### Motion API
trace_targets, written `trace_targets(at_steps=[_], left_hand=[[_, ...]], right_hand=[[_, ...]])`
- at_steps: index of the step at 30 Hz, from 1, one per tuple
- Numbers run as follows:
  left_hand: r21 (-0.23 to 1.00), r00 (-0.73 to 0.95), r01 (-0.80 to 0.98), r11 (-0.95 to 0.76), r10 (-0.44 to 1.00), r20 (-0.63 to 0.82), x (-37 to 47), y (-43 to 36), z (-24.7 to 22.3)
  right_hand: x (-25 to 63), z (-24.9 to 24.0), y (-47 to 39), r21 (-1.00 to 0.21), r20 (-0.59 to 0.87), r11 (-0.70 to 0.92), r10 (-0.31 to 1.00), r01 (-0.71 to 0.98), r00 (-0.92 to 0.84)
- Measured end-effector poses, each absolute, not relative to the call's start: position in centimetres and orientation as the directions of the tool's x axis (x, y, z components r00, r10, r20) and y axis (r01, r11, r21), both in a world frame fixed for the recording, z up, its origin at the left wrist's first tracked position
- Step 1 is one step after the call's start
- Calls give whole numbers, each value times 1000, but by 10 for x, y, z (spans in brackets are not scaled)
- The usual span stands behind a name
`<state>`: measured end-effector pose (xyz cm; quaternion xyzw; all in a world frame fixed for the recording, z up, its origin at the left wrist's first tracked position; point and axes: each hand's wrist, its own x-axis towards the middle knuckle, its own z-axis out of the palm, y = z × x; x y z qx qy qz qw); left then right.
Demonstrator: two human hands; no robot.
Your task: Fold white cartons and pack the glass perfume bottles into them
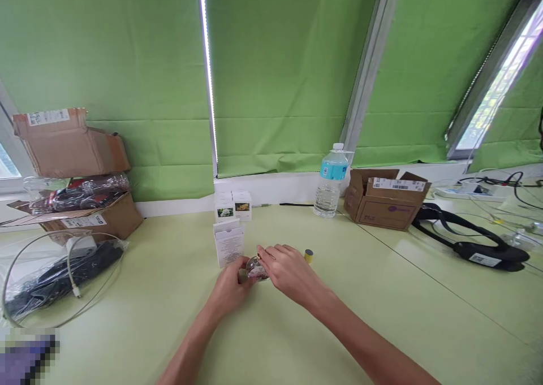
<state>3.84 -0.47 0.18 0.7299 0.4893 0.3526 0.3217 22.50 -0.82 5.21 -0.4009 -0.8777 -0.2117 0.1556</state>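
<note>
A small, rounded glass bottle (257,269) with a pinkish label stands low over the table in front of me. My left hand (232,286) grips its left side between thumb and fingers. From the right, my right hand (285,269) pinches at the bottle's top; its fingers hide the neck and whatever sits there. Just beyond the right hand is a small yellow cap (309,256) with a dark end. A white printed carton (229,243) stands upright behind my left hand, its top flap raised.
Behind the carton stand small white boxes with flower pictures (242,207). Farther back are a large water bottle (331,184), a black stick (297,204) and an open cardboard box (382,204). A black headset (479,249) lies right; cardboard boxes (91,204) and a bagged cable (68,272) lie left.
</note>
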Motion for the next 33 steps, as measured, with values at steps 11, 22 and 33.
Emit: trace_targets(at_steps=[11,22,33], left_hand=[[827,265,477,-298,946,188,40,-7,5],[840,271,458,-290,946,179,40,-8,6],[829,262,482,-285,949,174,40,-6,0]], right_hand=[[238,67,-9,78,512,561,687,824,-516],[329,43,28,-144,211,205,962,968,-173],[323,47,32,-377,230,274,953,885,-197]])
